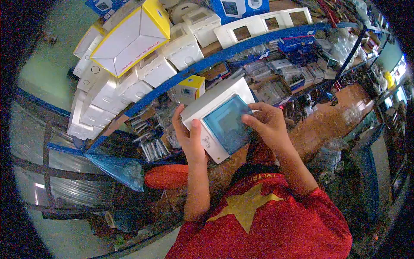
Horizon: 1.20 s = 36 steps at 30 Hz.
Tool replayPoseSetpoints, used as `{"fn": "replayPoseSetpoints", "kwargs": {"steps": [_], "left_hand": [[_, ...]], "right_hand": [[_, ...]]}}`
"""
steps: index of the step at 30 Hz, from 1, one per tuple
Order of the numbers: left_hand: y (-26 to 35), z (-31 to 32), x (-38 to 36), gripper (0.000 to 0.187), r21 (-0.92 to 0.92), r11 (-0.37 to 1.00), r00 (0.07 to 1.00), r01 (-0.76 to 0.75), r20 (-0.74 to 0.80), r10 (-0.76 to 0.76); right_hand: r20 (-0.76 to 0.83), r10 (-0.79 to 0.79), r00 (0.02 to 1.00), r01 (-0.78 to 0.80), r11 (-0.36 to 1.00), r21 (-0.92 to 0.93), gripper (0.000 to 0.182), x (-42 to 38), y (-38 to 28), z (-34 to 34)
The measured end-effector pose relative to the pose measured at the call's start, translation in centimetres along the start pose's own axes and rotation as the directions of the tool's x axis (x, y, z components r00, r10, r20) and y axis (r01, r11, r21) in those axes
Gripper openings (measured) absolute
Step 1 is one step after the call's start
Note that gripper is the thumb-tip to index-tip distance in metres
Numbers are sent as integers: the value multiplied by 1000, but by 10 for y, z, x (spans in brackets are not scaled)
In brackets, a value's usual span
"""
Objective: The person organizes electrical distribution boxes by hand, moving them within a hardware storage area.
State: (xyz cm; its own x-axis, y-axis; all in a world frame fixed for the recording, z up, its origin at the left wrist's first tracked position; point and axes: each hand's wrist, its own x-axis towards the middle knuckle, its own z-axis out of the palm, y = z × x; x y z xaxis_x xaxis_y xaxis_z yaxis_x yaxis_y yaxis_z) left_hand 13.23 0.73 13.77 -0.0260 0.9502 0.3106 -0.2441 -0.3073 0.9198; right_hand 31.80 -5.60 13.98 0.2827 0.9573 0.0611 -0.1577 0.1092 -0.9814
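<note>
A white box-shaped unit [215,97] with a translucent blue cover [229,123] on its face is held up in front of the red shirt. My left hand [191,138] is wrapped round the unit's left side, its thumb on the front face near some dark handwriting. At the cover's right edge, my right hand [265,123] has its thumb on the blue surface, with the fingers bent at the side. The cover looks tilted against the white face; whether it is attached cannot be seen.
A blue-edged shelf [185,77] curves across, stacked with white housings [183,49] and a yellow-and-white carton [131,39]. Small packaged parts [282,71] fill the level below. A red oval object [166,176] and a blue plastic bag [118,170] are at lower left.
</note>
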Motion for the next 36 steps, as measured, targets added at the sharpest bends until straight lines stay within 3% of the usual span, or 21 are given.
{"fn": "replayPoseSetpoints", "kwargs": {"steps": [10, 13, 18, 25, 29, 32, 35, 36], "left_hand": [[7, 14, 0, 60, -25, 998, 997, 53, 60, -51], [-5, 11, 2, 57, 45, 998, 999, 42, 1, -42], [-18, 8, 2, 53, -74, 995, 996, 70, -52, -74], [-37, -5, 13, 53, -178, 959, 967, 221, -87, -239], [-39, -3, 13, 57, -290, 917, 948, 274, -82, -309], [-43, -15, 18, 48, -198, 950, 968, 240, -22, -249], [-36, -11, 17, 49, -150, 962, 970, 227, -57, -238], [-40, -13, 16, 49, -206, 950, 967, 234, -52, -250]], "right_hand": [[-169, -81, 982, 76, 997, -32, 32, -2, 13, 7], [-181, -93, 979, 82, 995, -64, 34, -2, 17, 8], [-152, -109, 982, 82, 981, -174, 44, 1, 14, 12], [198, -315, 928, 370, 837, -402, 72, 2, 4, 3], [235, -201, 951, 282, 876, -391, 71, -1, 8, 7], [215, -194, 957, 266, 882, -388, 64, 2, 24, 8], [150, -162, 975, 211, 881, -423, 56, -2, 26, 10], [123, -145, 982, 185, 880, -437, 54, -5, 26, 12]]}}
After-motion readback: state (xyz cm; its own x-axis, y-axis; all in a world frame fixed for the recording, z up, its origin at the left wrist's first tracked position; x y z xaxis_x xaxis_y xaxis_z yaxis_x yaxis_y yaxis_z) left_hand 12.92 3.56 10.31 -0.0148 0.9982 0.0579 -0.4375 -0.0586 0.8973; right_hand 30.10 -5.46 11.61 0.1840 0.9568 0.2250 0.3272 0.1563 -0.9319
